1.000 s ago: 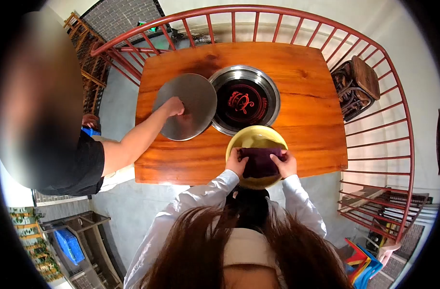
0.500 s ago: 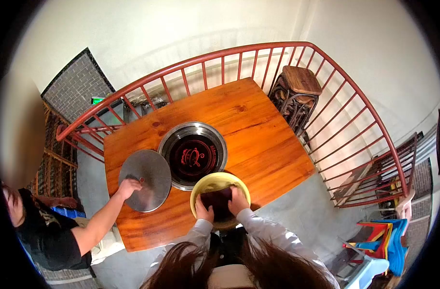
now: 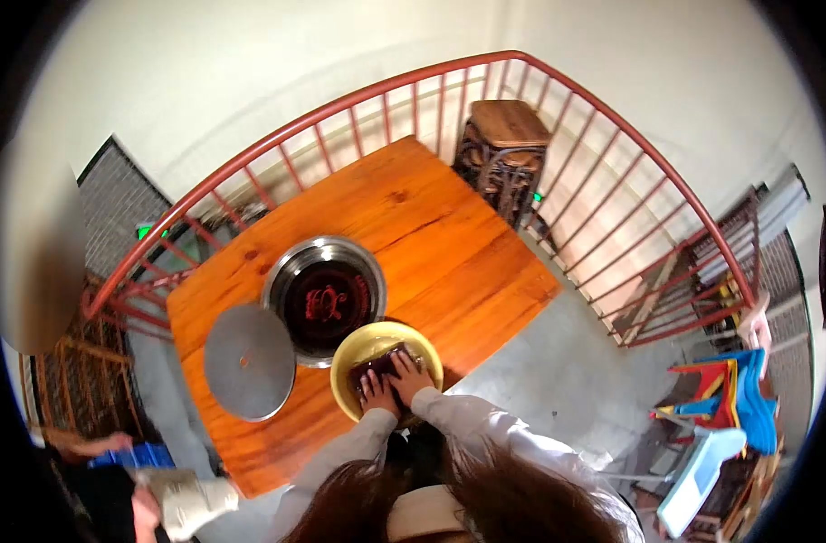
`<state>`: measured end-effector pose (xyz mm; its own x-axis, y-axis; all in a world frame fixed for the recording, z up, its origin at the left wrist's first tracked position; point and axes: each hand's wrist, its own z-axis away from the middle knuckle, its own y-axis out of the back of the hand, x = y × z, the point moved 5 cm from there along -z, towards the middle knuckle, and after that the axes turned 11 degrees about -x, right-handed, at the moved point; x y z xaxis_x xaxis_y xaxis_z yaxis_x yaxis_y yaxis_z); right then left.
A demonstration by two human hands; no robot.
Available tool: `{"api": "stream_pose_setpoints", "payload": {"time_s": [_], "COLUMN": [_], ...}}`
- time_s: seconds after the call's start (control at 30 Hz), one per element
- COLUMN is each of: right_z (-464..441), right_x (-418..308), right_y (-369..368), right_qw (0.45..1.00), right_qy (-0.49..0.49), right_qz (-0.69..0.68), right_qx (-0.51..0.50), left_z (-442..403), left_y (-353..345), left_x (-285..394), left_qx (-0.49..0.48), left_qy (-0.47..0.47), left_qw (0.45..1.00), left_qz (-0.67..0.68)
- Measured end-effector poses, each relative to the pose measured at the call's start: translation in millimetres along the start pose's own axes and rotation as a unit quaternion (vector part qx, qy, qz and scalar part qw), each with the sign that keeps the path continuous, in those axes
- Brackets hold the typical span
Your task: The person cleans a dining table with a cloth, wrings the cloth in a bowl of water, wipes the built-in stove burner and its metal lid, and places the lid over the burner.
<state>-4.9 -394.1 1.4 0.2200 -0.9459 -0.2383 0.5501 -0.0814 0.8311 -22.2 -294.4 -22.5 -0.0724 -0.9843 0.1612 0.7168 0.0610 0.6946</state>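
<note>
A yellow basin (image 3: 337, 369) sits at the near edge of the wooden table, with some water visible inside. In it lies a folded dark maroon cloth (image 3: 373, 364). My left hand (image 3: 377, 394) presses on the near left part of the cloth, fingers curled over it. Against the right part, my right hand (image 3: 410, 375) grips the same cloth from above. Just beyond the basin is a round steel-rimmed cooker (image 3: 277, 299) with a black centre printed in red. A flat round grey metal lid (image 3: 250, 366) lies to its left.
The wooden table (image 3: 458, 262) stands inside a curved red railing (image 3: 340, 102). Stacked wooden stools (image 3: 510, 125) are at the far corner. Colourful plastic chairs (image 3: 752, 398) are at the right. Another person's dark sleeve (image 3: 105, 502) shows at lower left, near a white stool (image 3: 186, 502).
My hands have shifted from the basin's sides to closer together on top of the cloth, now bunched smaller. The other person's hand has left the lid. My view has turned slightly.
</note>
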Motion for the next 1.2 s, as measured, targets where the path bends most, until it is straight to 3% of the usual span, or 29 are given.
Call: {"api": "stream_pose_setpoints", "payload": {"time_s": [0.13, 0.23, 0.27, 0.33, 0.4, 0.43, 0.47, 0.5, 0.53, 0.57, 0.67, 0.7, 0.73, 0.77, 0.8, 0.83, 0.87, 0.9, 1.0, 1.03, 1.07, 1.13, 1.2], "right_z": [0, -4, 2, 1, -5, -14, -16, -18, -19, -16, -17, -35, -32, -39, -32, -37, -41, -42, -21, -19, -22, -17, -21], "right_x": [1, 8, 10, 16, 12, 12, 11, 15, 11, 5, 9, 12, 13, 15, 14, 15, 19, 19, 7, 6, 4, 5, 16], "right_y": [7, 15, 27, 38, 31, 19, 21, 23, 19, 20, 21, 2, 7, -2, 6, -2, -1, -5, 21, 21, 25, 39, 37], "right_qw": [0.999, 0.980, 0.977, 0.970, 0.987, 0.990, 0.991, 0.983, 0.985, 0.985, 0.981, 0.983, 0.966, 0.975, 0.965, 0.985, 0.953, 0.949, 0.868, 0.841, 0.810, 0.801, 0.849], "right_qy": [0.003, -0.007, -0.039, -0.073, -0.085, -0.091, -0.085, -0.114, -0.130, -0.142, -0.105, -0.162, -0.140, -0.140, -0.115, -0.085, 0.003, 0.028, 0.154, 0.179, 0.205, 0.183, 0.157], "right_qz": [-0.024, -0.170, -0.157, -0.228, -0.124, -0.101, -0.098, -0.146, -0.108, -0.068, -0.164, -0.090, -0.209, -0.169, -0.232, -0.149, -0.301, -0.312, -0.470, -0.510, -0.549, -0.570, -0.501], "right_qx": [-0.026, 0.108, 0.140, 0.052, 0.062, 0.023, 0.022, 0.015, -0.026, -0.067, -0.024, 0.004, -0.061, -0.037, -0.040, 0.014, -0.026, 0.018, 0.042, 0.015, -0.013, -0.005, 0.058], "left_z": [-4, -17, -44, -28, -55, -64, -62, -64, -61, -65, -41, -50, -47, -42, -44, -45, -43, -50, -94, -47, -29, -25, -78], "left_y": [5, 20, 1, 15, 2, -7, -2, 3, 2, -6, 1, -8, -5, 4, -4, 0, 4, -3, -26, 16, 29, 40, -18], "left_x": [2, -4, -26, -27, -46, -53, -51, -41, -35, -34, -25, -33, -34, -33, -38, -37, -38, -47, -72, -51, -39, -48, -73], "left_qx": [-0.038, -0.005, 0.073, 0.154, 0.187, 0.140, 0.144, 0.113, 0.080, 0.098, 0.091, 0.101, 0.159, 0.167, 0.201, 0.221, 0.179, 0.174, 0.091, 0.069, 0.054, 0.010, 0.057], "left_qy": [0.013, 0.030, -0.052, 0.006, -0.033, 0.007, 0.012, -0.010, -0.023, -0.027, -0.013, -0.011, -0.027, 0.001, 0.009, -0.019, 0.034, 0.058, 0.022, 0.034, 0.038, 0.012, 0.020], "left_qw": [0.999, 0.992, 0.978, 0.947, 0.895, 0.897, 0.895, 0.938, 0.968, 0.971, 0.966, 0.967, 0.934, 0.923, 0.886, 0.842, 0.834, 0.827, 0.717, 0.734, 0.647, 0.777, 0.771], "left_qz": [0.030, 0.126, 0.187, 0.280, 0.404, 0.419, 0.422, 0.328, 0.236, 0.218, 0.241, 0.233, 0.318, 0.348, 0.418, 0.492, 0.521, 0.531, 0.691, 0.675, 0.760, 0.629, 0.634]}}
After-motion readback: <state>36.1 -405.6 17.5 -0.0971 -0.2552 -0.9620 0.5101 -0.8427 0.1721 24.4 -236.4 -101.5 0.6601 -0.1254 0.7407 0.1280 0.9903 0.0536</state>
